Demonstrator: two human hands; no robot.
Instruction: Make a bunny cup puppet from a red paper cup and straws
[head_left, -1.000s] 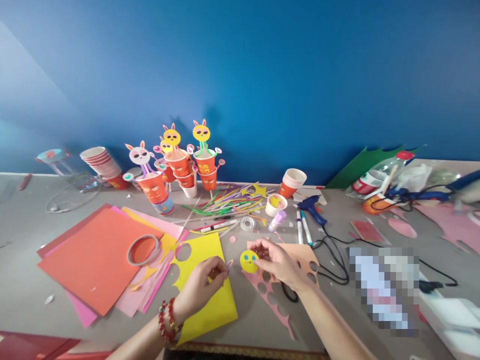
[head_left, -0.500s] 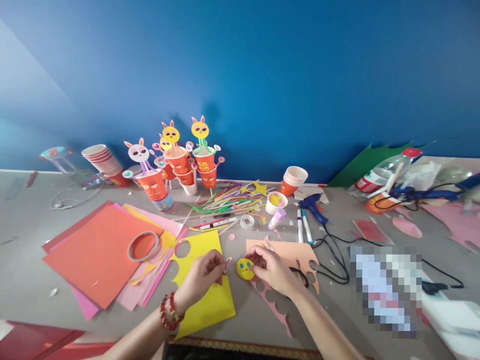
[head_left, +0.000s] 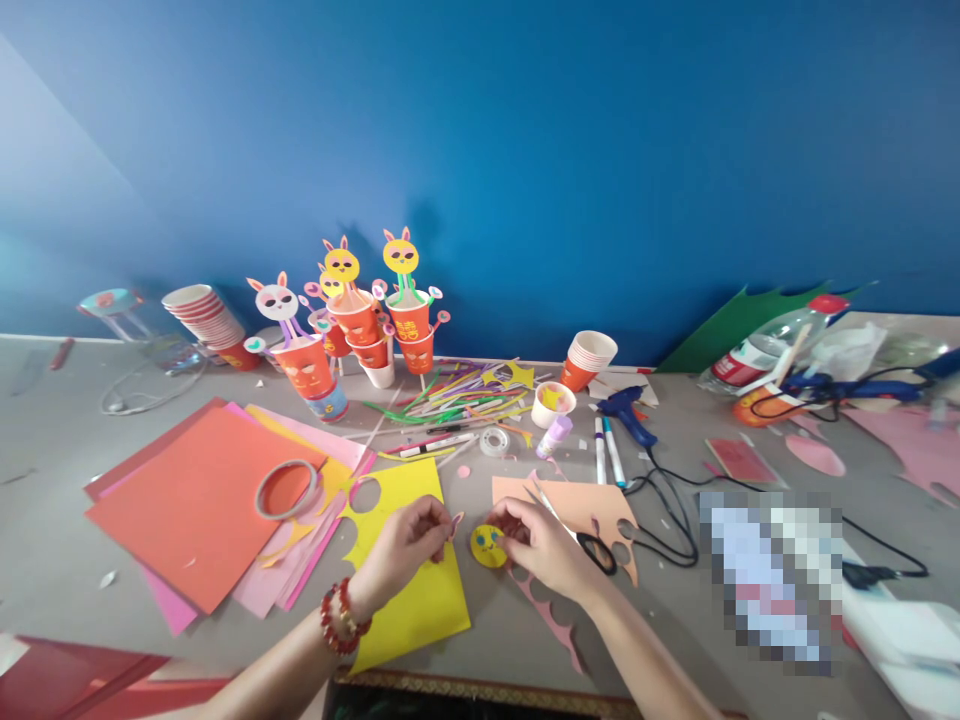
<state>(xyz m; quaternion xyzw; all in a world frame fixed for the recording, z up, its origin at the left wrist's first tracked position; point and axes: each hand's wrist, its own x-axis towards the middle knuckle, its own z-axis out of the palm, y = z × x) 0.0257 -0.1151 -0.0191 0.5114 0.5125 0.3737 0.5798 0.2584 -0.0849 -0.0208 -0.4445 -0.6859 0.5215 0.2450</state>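
Observation:
My left hand [head_left: 417, 540], with red bead bracelets at the wrist, pinches a small pink paper ear [head_left: 456, 524] over a yellow paper sheet [head_left: 420, 625] with round holes cut in it. In my right hand [head_left: 534, 540] is a yellow paper disc [head_left: 486, 546] with a drawn face, gripped by its right edge. The ear and the disc are apart. Black-handled scissors [head_left: 598, 553] lie just beyond my right hand, on a peach paper sheet [head_left: 585, 495]. A strip of pink paper [head_left: 551, 612] with round cutouts lies below that hand.
Coloured paper sheets [head_left: 195, 500] with a tape roll [head_left: 286, 490] lie left. Behind stand decorated paper cups [head_left: 304, 365] with rabbit faces, and pipe cleaners [head_left: 465, 395]. A glue stick [head_left: 553, 438], markers [head_left: 613, 452] and a corded glue gun [head_left: 630, 415] are right of centre.
The yellow disc and my right hand have moved slightly down, and the disc has tilted. More of the scissors shows now. My left hand still pinches the ear.

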